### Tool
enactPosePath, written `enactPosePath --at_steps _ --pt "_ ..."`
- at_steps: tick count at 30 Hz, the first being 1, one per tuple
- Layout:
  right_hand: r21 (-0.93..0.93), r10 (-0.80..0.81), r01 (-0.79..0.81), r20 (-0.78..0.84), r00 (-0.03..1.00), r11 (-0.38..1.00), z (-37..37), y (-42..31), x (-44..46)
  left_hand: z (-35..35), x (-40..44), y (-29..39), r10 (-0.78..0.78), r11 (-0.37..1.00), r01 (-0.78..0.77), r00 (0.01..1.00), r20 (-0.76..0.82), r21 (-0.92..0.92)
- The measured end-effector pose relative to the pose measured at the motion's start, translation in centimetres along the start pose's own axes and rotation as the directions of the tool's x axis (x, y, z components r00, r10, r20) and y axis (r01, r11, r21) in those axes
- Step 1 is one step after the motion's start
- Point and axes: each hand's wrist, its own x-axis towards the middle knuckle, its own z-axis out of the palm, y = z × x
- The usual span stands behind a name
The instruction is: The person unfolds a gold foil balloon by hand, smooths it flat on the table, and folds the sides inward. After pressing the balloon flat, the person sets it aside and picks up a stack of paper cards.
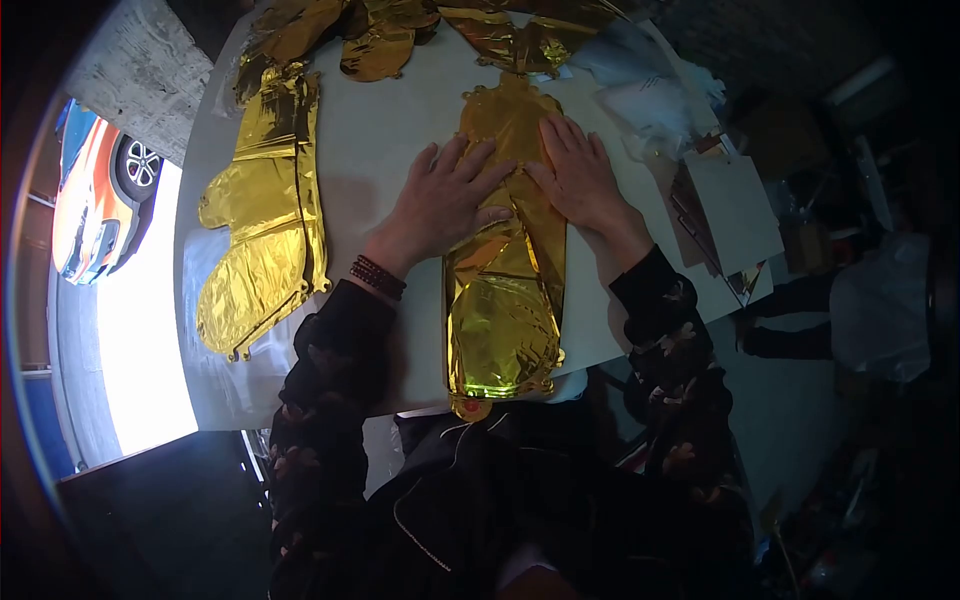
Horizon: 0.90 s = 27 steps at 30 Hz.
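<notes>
A flat gold foil balloon (510, 335) lies lengthwise on the white table (385, 130) in front of me, its near end at the table edge. My left hand (447, 195) rests on its left side, fingers spread and palm down. On the right side, my right hand (575, 175) lies flat with its fingers stretched out, the thumb close to the left fingertips. Neither hand grips anything. Folds and creases run across the foil below my hands. Another flat gold foil balloon (262, 215) with rounded bulges lies to the left, apart from my hands.
More gold foil pieces (378, 45) lie along the far edge. Clear plastic bags (635, 85) sit at the far right, with a white sheet or card (735, 210) at the right edge. Beyond the left side, an orange car (95, 200) stands in bright light.
</notes>
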Motion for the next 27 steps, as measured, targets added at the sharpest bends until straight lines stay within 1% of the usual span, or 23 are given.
enactPosePath --at_steps 4,7,10,13,16,19,23,27 --pt "-0.016 0.022 -0.022 -0.013 1.0 1.0 0.1 0.0 1.0 -0.1 0.0 -0.1 0.0 1.0 0.0 1.0 0.003 0.013" --pt "-0.098 -0.102 0.091 -0.106 0.989 0.991 -0.3 -0.5 0.5 0.1 0.0 -0.1 -0.005 1.0 0.005 1.0 0.011 0.008" --pt "0.033 -0.17 0.173 -0.085 0.982 0.984 -0.2 -1.8 -0.8 0.3 0.1 -0.1 -0.01 1.0 0.009 1.0 0.013 0.008" --pt "0.035 -0.171 0.173 -0.054 0.984 0.984 0.6 -2.5 -1.3 0.6 0.1 -0.2 -0.013 1.0 0.013 1.0 0.011 0.014" --pt "-0.019 -0.175 0.175 -0.055 0.983 0.984 0.3 -2.8 -2.2 0.7 0.1 -0.1 -0.017 1.0 0.017 1.0 0.003 0.013" --pt "0.073 -0.185 0.189 -0.057 0.981 0.979 0.2 -4.0 -3.8 0.6 0.0 -0.1 -0.031 0.999 0.031 0.999 0.014 0.024" --pt "0.031 -0.185 0.187 -0.045 0.982 0.982 0.3 -4.2 -5.0 0.8 0.0 -0.1 -0.034 0.998 0.033 0.999 0.023 0.052" --pt "0.013 -0.197 0.197 -0.037 0.98 0.98 0.4 -4.1 -5.3 0.9 0.0 0.0 -0.04 0.998 0.04 0.999 0.007 0.041"
